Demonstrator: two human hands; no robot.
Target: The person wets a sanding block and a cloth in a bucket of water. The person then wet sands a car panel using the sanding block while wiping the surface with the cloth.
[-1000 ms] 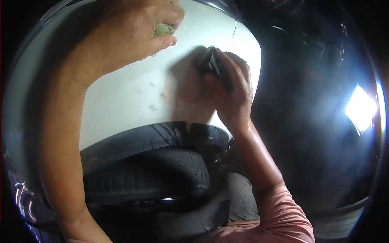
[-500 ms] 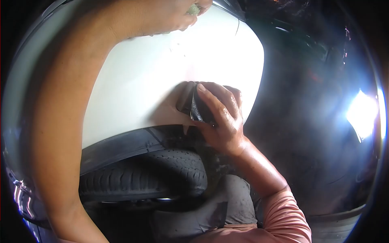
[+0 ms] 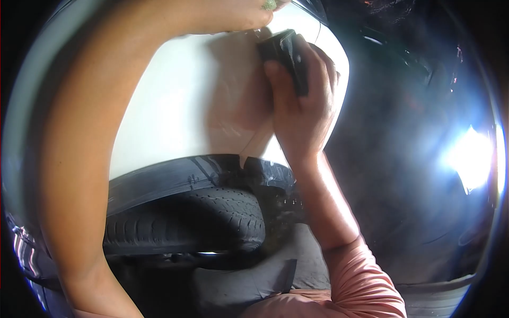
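Note:
My right hand point(image 3: 310, 100) is wrapped round a black rectangular block point(image 3: 286, 53), perhaps a sanding block, near the upper part of a white car body panel point(image 3: 159, 106). Whether the block touches the panel is hard to see. Beads of water show near its top left edge. At the top edge of the view, partly cut off, my left hand point(image 3: 244, 16) has its fingers curled round a green sponge-like piece point(image 3: 269, 5). Most of that piece is out of sight.
Below the panel runs a dark wheel-arch trim point(image 3: 159, 185), with a black tyre point(image 3: 185, 225) under it. To the right, a dark glossy surface point(image 3: 392, 175) reflects a bright lamp point(image 3: 472, 159). My grey-trousered leg point(image 3: 305, 259) is bent near the tyre.
My right hand has carried the black block upward and slightly right across the panel, close to my left hand. My left hand has shifted a little up and right.

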